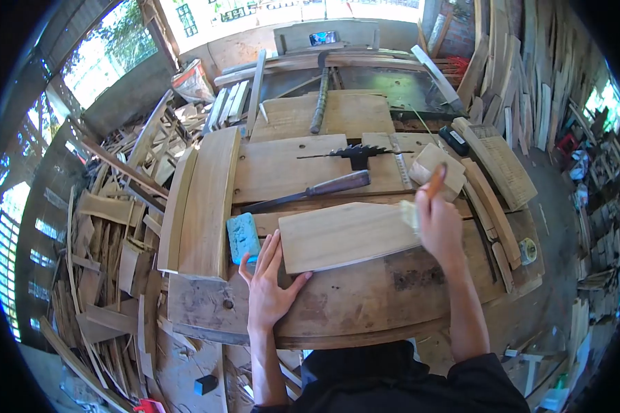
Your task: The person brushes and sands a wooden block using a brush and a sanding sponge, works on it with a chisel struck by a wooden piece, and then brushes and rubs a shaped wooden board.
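Note:
A flat wooden board (351,235) with one angled end lies on the workbench in front of me. My left hand (269,292) rests with fingers spread at the board's left edge, its thumb along the near side. Close beyond those fingertips sits a blue sponge-like block (242,237). My right hand (439,227) is closed around the brown handle of a brush (410,215), whose pale bristles are at the board's right end. Behind the board lies a file-like tool (337,182) with a wooden handle. A squarish wooden block (437,171) is just beyond my right hand.
Thick planks (210,203) stand at the bench's left side. Curved wooden pieces (492,210) and a tape roll (528,250) are on the right. A toothed dark metal piece (358,155) and a hammer (320,100) lie farther back. Scrap wood (107,275) piles up at left.

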A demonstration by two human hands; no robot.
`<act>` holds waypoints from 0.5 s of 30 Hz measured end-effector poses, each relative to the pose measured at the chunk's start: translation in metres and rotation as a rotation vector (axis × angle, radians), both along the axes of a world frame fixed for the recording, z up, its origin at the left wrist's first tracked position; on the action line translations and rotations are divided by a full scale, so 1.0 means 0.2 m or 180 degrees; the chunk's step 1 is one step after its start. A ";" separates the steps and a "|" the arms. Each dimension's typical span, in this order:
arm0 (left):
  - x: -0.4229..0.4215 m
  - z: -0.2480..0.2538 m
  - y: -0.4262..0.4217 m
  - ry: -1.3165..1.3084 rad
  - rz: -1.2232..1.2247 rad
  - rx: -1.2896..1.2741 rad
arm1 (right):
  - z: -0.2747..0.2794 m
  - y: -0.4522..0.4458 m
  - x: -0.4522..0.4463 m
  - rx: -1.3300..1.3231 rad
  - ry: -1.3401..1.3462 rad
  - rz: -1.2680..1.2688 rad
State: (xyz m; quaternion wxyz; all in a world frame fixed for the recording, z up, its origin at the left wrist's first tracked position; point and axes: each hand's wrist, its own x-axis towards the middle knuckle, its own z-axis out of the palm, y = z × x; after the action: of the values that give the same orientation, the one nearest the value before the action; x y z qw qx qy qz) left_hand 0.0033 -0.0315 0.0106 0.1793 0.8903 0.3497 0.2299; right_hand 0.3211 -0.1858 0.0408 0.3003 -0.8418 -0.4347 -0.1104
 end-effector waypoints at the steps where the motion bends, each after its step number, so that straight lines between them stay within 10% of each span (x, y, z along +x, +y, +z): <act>1: 0.00 0.00 0.00 -0.0009 -0.0021 -0.0016 | 0.00 -0.02 0.02 -0.0048 -0.0182 -0.0307; 4: 0.01 0.01 0.00 -0.0030 -0.0026 -0.0023 | 0.10 0.02 -0.09 -0.0572 0.0046 -0.0604; 15: -0.02 -0.08 0.04 0.0101 -0.0178 0.0216 | 0.02 0.39 -0.84 0.0138 0.0496 0.2291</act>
State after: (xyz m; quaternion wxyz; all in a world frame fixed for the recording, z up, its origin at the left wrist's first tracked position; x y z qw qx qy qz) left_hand -0.0003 -0.0242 -0.0057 0.1498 0.9088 0.3196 0.2224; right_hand 0.1523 -0.1070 0.0448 0.3699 -0.6343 -0.6764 0.0575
